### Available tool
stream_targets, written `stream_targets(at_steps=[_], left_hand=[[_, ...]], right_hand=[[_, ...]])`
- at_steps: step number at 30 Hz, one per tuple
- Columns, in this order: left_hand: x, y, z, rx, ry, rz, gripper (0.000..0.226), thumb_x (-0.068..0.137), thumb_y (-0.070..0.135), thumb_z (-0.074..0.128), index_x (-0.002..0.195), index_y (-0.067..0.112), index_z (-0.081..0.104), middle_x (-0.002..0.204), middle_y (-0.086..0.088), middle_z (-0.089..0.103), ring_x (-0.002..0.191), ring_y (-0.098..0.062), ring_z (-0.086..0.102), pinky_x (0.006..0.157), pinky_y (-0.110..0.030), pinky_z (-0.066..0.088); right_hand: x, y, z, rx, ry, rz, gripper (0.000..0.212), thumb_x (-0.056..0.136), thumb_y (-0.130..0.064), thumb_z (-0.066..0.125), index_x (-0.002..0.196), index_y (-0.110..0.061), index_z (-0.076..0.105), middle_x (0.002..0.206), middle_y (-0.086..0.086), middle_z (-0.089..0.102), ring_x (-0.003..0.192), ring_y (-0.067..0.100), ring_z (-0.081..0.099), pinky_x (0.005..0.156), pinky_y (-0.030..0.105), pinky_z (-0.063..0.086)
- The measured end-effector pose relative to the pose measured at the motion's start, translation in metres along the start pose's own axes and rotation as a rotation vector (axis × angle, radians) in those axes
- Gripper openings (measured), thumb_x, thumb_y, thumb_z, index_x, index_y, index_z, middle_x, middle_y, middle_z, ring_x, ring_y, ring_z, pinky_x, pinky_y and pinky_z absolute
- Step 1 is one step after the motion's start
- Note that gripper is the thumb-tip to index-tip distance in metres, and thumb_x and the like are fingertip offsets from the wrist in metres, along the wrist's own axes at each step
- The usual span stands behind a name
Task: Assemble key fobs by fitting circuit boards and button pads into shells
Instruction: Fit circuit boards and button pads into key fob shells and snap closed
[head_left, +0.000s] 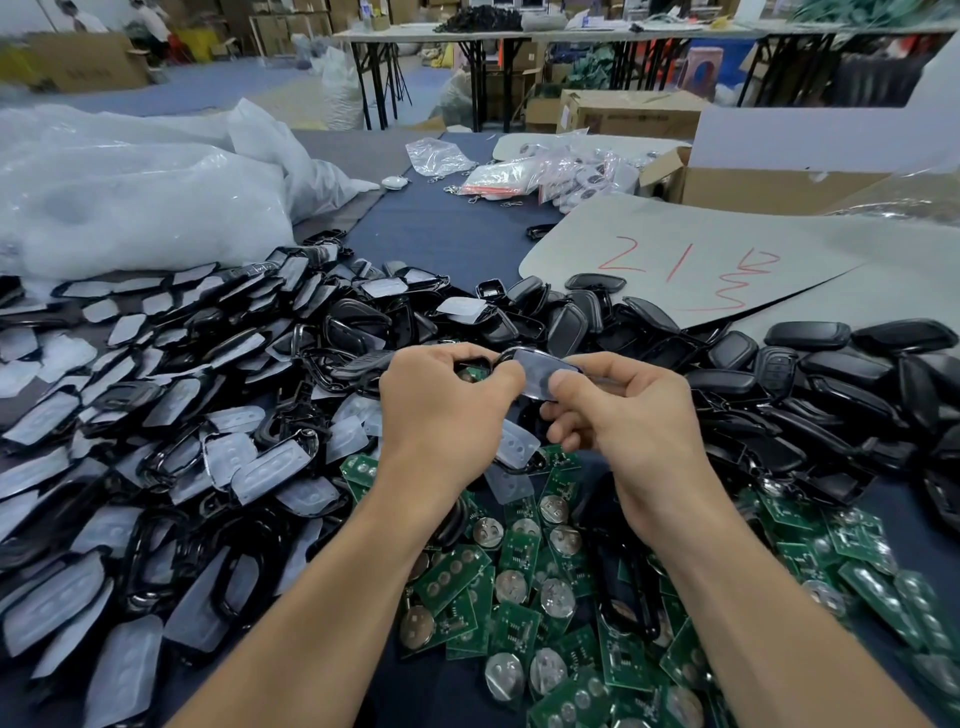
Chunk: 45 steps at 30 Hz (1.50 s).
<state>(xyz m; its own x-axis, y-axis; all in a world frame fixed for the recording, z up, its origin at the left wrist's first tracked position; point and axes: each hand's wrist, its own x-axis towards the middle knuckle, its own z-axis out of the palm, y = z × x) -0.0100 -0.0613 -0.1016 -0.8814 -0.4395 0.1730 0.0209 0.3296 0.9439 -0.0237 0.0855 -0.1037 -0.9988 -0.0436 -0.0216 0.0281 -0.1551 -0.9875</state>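
A warehouse floor with folding tables and stacked cartons lies behind a table under dark blue cloth, where the parts are sorted into heaps within reach. Black frames with translucent button pads are on the left, green circuit boards with coin cells are nearest the body, and closed black shells are on the right, probably so each part can be picked without searching. Above the middle of these heaps the left hand curls round a shell in which a corner of green board shows, so a board seems already seated. The right hand pinches a glossy cover piece between thumb and fingers and holds it against the shell's open end, tilted, apparently to line up its edge before pressing it home. The left hand's fingers hide most of the shell. It is not possible to tell whether a button pad sits under the cover, or whether any catch has engaged. A grey sheet with red marks that are hard to read overlaps the far shells. White plastic bags at the far left hide their contents.
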Motion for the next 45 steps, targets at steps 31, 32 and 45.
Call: stream_targets(at_steps=[31, 32, 45], left_hand=[[0.010, -0.001, -0.018, -0.251, -0.214, -0.029, 0.008, 0.073, 0.020, 0.077, 0.078, 0.026, 0.079, 0.043, 0.003, 0.046, 0.035, -0.014, 0.031, 0.039, -0.018, 0.026], [0.010, 0.000, -0.018, -0.261, -0.234, -0.021, 0.011, 0.076, 0.017, 0.076, 0.079, 0.026, 0.080, 0.042, 0.002, 0.046, 0.035, -0.014, 0.031, 0.038, -0.018, 0.026], [0.005, 0.005, -0.015, -0.348, -0.087, -0.023, 0.009, 0.083, 0.023, 0.084, 0.075, 0.021, 0.080, 0.043, 0.004, 0.050, 0.033, -0.011, 0.034, 0.037, -0.020, 0.030]], right_hand=[[-0.004, -0.016, -0.013, 0.180, -0.377, 0.389, 0.045, 0.084, -0.037, 0.063, 0.103, 0.003, 0.074, 0.090, 0.026, 0.075, 0.065, 0.024, 0.071, 0.060, 0.029, 0.061], [-0.005, -0.017, -0.014, 0.198, -0.415, 0.403, 0.041, 0.081, -0.034, 0.064, 0.099, 0.001, 0.077, 0.093, 0.027, 0.075, 0.066, 0.024, 0.072, 0.062, 0.029, 0.062], [-0.002, -0.008, -0.009, 0.362, -0.403, 0.378, 0.034, 0.083, -0.014, 0.071, 0.114, 0.001, 0.070, 0.099, 0.024, 0.074, 0.076, 0.025, 0.074, 0.068, 0.029, 0.061]])
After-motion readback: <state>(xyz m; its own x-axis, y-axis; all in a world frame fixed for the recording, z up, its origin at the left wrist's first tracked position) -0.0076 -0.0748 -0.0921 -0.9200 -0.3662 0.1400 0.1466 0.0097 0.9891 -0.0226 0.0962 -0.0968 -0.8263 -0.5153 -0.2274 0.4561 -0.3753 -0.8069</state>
